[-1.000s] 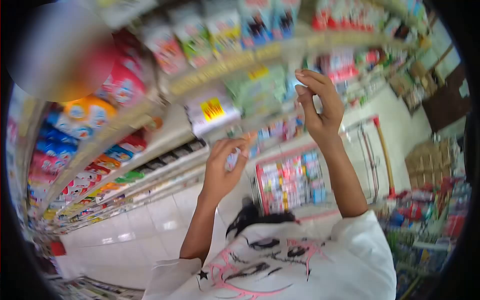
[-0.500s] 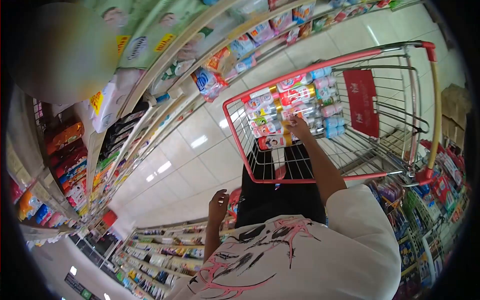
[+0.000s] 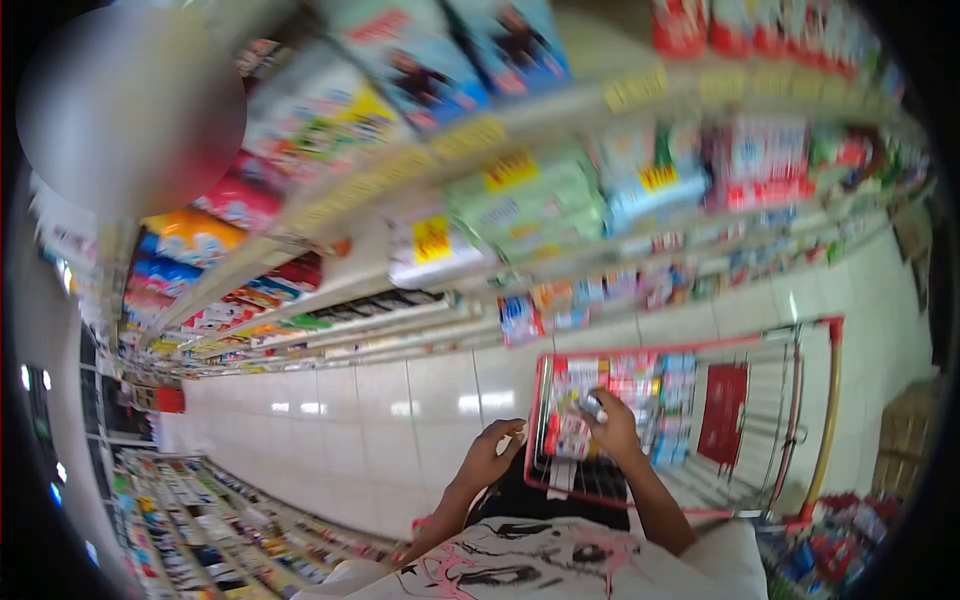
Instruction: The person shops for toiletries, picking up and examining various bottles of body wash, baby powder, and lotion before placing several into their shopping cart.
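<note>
Right hand [image 3: 614, 428] is resting half-curled at a bottle [image 3: 590, 405] lower center-right, can't tell if gripping, probably light, slick plastic so grab mid-body; left hand [image 3: 493, 455] is hanging half-open, empty.

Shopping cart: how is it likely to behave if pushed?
The shopping cart should probably glide fairly easily on the glossy floor, though its wheels don't show. Being wire-framed, it likely stays stiff. The packed goods, grouped toward one end, probably add weight there.

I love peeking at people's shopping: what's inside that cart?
Colourful packages lie inside the cart, crowded toward the end away from its handle. The right hand covers some, and anything beneath the packages cannot be seen.
</note>
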A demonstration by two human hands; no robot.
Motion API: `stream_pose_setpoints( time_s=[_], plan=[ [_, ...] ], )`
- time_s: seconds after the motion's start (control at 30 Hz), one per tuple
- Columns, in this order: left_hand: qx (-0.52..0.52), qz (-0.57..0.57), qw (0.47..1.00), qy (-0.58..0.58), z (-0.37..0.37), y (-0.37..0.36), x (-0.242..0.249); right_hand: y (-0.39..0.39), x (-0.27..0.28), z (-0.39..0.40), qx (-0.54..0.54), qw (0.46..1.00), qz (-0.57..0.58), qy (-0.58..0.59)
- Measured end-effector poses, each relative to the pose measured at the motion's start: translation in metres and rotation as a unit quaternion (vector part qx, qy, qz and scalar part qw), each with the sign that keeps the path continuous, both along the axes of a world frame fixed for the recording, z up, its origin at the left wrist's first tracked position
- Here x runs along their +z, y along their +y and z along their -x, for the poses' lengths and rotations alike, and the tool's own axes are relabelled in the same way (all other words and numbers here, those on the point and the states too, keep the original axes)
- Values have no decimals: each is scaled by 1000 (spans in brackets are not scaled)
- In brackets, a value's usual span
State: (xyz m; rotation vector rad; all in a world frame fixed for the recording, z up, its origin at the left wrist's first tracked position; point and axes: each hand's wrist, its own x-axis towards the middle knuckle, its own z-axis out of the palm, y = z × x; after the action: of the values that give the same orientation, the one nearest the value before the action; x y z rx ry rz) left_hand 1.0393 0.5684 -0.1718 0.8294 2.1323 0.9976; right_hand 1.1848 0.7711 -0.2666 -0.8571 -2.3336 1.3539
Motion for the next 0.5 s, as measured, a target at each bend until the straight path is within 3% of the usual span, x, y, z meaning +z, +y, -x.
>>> stream_pose_setpoints(
  time_s=[0.13,0.23,0.33,0.4,0.5],
  plan=[
    [25,-207,960,189,55,47,93,41,218,33,93,972,-137,168],
    [45,-343,898,273,97,64,179,38,345,69,83,932,-242,256],
    [85,-402,855,318,130,62,238,24,426,112,56,880,-341,325],
    [101,-447,813,359,152,61,267,12,457,143,40,883,-302,357],
    [68,-427,812,392,184,58,293,5,483,185,65,874,-311,369]
  ],
)
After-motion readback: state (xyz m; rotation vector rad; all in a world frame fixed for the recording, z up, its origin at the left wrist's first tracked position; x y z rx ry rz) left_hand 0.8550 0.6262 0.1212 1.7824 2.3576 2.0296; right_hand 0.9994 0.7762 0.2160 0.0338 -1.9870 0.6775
